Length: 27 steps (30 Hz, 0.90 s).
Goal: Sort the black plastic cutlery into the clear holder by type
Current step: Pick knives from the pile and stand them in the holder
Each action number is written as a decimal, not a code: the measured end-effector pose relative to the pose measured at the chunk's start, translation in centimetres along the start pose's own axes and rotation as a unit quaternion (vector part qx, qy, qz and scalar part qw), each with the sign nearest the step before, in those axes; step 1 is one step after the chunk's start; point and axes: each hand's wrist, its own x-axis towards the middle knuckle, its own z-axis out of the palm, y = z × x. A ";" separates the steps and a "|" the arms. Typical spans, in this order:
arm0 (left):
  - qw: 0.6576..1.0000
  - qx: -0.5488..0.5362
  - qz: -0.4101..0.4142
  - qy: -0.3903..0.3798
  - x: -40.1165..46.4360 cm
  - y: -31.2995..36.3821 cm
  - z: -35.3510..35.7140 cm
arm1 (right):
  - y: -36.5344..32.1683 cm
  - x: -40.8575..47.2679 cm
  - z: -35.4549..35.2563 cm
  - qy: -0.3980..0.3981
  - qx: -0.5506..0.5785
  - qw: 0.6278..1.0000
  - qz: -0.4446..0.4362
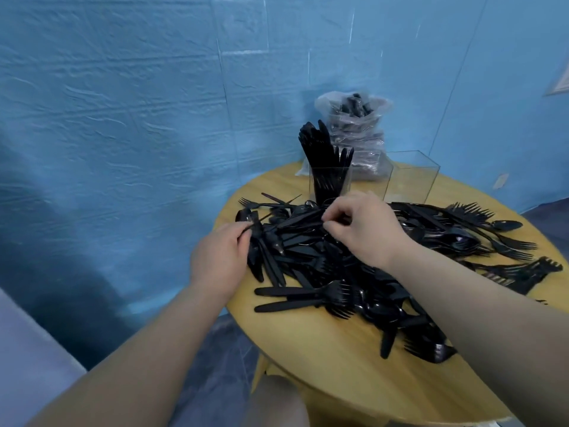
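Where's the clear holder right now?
In the head view the clear holder stands at the table's far edge, right of centre, just beyond the cutlery pile and in front of the plastic bag; its left compartment holds upright knives.

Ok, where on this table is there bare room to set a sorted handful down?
Bare wood lies along the round table's near edge, between the cutlery pile and the rim. A small patch sits right of the empty clear compartment. The middle is crowded, under both hands.

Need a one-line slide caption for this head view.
Both hands, left hand and right hand, pick through a black cutlery pile before a partly filled clear holder on a round wooden table.
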 end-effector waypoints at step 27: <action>0.995 -0.098 -0.027 -0.025 2.0 -2.0 2.7 | 6.1 1.4 -2.0 0.165 -0.099 0.979 -0.071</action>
